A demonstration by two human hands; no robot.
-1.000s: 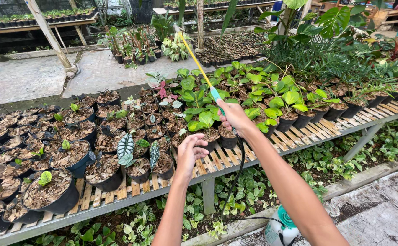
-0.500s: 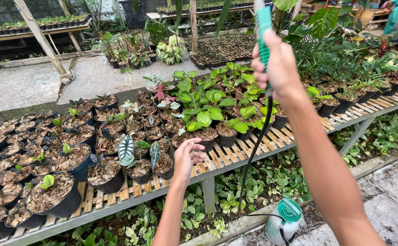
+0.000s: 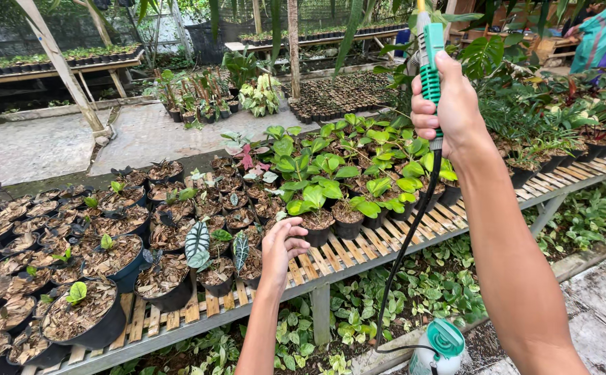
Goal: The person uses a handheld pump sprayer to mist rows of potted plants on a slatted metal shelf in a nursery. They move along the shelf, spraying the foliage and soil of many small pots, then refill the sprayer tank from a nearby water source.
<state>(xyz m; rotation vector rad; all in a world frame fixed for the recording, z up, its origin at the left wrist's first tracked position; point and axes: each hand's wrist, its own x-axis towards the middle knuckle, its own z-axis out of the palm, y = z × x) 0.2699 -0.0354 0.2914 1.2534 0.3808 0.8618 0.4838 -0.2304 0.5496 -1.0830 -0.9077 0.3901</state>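
My right hand is raised and closed round the green grip of a spray wand, whose tip points up out of view. A black hose hangs from the grip down to a white pressure sprayer with a teal cap on the ground. My left hand is held low over the slatted bench, fingers curled loosely, holding nothing. It hovers beside small black pots, one with a striped dark leaf.
Several black pots of mulch and seedlings fill the bench's left side. Bright green leafy plants stand in the middle. More foliage plants line the right. Ground cover grows under the bench; a paved path and further benches lie behind.
My right hand has lifted the spray wand from pointing out over the plants to nearly upright. My left hand stays over the bench edge, fingers curling in slightly.
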